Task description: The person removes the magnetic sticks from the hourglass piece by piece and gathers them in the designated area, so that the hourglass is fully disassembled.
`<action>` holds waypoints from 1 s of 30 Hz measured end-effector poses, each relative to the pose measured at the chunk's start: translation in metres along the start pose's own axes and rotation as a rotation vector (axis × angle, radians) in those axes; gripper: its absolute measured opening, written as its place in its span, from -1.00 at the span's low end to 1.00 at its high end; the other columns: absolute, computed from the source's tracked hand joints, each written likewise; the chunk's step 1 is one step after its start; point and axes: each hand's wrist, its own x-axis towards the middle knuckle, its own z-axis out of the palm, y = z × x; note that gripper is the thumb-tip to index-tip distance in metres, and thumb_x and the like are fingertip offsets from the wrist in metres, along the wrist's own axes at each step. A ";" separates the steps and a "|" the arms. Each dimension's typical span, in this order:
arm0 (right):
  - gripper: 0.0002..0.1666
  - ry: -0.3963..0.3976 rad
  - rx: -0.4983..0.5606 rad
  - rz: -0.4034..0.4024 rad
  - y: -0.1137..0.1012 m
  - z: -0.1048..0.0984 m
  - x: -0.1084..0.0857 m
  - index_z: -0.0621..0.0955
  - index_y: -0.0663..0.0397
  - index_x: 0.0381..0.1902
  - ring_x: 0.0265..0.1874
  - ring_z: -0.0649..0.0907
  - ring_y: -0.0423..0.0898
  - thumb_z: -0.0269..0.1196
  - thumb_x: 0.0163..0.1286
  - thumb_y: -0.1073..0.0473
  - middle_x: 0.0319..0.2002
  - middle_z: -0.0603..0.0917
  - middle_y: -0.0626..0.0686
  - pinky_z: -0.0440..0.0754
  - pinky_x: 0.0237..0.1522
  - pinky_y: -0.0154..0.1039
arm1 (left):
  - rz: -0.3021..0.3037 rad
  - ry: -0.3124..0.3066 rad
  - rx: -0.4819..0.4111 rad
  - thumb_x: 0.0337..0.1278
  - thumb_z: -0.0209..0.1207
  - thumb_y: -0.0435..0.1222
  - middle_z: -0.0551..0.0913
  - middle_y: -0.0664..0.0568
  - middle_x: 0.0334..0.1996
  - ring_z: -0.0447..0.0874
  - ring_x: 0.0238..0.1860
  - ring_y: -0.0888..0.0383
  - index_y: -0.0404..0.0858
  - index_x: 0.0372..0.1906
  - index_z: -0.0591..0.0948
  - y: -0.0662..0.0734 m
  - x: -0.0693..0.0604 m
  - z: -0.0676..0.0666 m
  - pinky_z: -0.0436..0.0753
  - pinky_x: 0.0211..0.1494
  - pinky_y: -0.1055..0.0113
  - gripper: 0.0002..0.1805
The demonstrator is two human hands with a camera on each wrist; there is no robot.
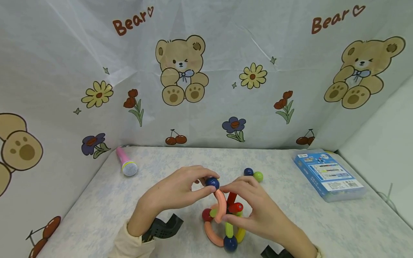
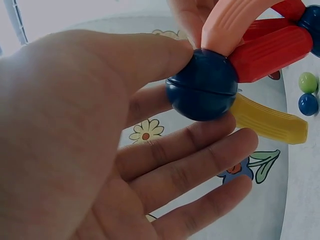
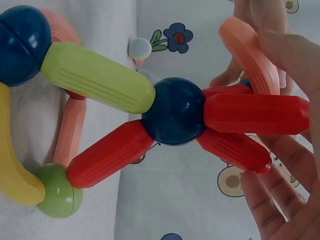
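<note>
My left hand (image 1: 177, 188) pinches a dark blue ball (image 1: 212, 183) between thumb and fingers. A curved peach rod (image 1: 221, 206) meets this ball, and my right hand (image 1: 258, 208) grips the rod with thumb and forefinger. Also by the ball in the left wrist view are a red rod (image 2: 272, 52) and a yellow rod (image 2: 270, 120). Below the hands stands a frame of rods and balls. Its central blue ball (image 3: 175, 110) joins several red rods and a light green rod (image 3: 100, 75). Lower down are a red ball (image 1: 207, 215) and another blue ball (image 1: 230, 243).
Behind the right hand lie a loose blue ball (image 1: 248, 172) and a green ball (image 1: 258, 176). A pink toy microphone (image 1: 128, 165) lies at the back left. The blue box (image 1: 329, 175) is at the right. A bear-print cloth (image 1: 213, 118) hangs behind the table.
</note>
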 end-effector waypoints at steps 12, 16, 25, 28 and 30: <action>-0.07 0.024 -0.142 -0.018 -0.002 0.010 -0.002 0.54 -0.25 0.31 0.23 0.41 -0.19 0.55 0.03 -0.39 0.18 0.59 -0.28 0.70 0.02 -0.09 | -0.010 0.002 0.020 0.47 0.22 -0.11 0.71 0.23 -0.04 0.64 -0.06 0.36 -0.09 0.18 0.67 0.000 0.001 0.001 0.67 0.10 0.22 -0.69; -0.10 0.021 -0.116 -0.028 -0.002 0.009 -0.002 0.52 -0.30 0.33 0.22 0.40 -0.20 0.52 0.07 -0.39 0.17 0.60 -0.29 0.68 0.01 -0.11 | -0.012 0.000 0.014 0.49 0.20 -0.10 0.71 0.22 -0.04 0.64 -0.06 0.35 -0.10 0.19 0.67 -0.001 0.001 0.001 0.68 0.11 0.14 -0.68; -0.16 0.013 -0.051 -0.042 0.000 0.006 -0.002 0.55 -0.30 0.32 0.19 0.44 -0.19 0.54 0.11 -0.32 0.12 0.64 -0.27 0.66 0.01 -0.11 | 0.009 -0.008 0.018 0.50 0.19 -0.15 0.71 0.22 -0.02 0.64 -0.05 0.36 -0.11 0.21 0.66 -0.001 0.002 0.001 0.68 0.10 0.20 -0.68; -0.17 0.015 -0.026 -0.031 0.001 0.005 -0.002 0.56 -0.31 0.31 0.16 0.45 -0.21 0.56 0.10 -0.29 0.10 0.64 -0.28 0.66 -0.01 -0.16 | 0.023 -0.009 0.018 0.49 0.20 -0.18 0.71 0.23 -0.01 0.64 -0.05 0.35 -0.11 0.22 0.66 -0.001 0.002 0.001 0.67 0.09 0.25 -0.69; -0.17 0.017 0.002 -0.025 0.001 0.005 -0.002 0.57 -0.30 0.30 0.15 0.45 -0.22 0.60 0.08 -0.23 0.09 0.64 -0.28 0.66 -0.01 -0.17 | 0.027 -0.011 0.018 0.49 0.20 -0.19 0.71 0.23 0.00 0.64 -0.05 0.34 -0.11 0.22 0.66 -0.001 0.002 0.001 0.67 0.08 0.28 -0.68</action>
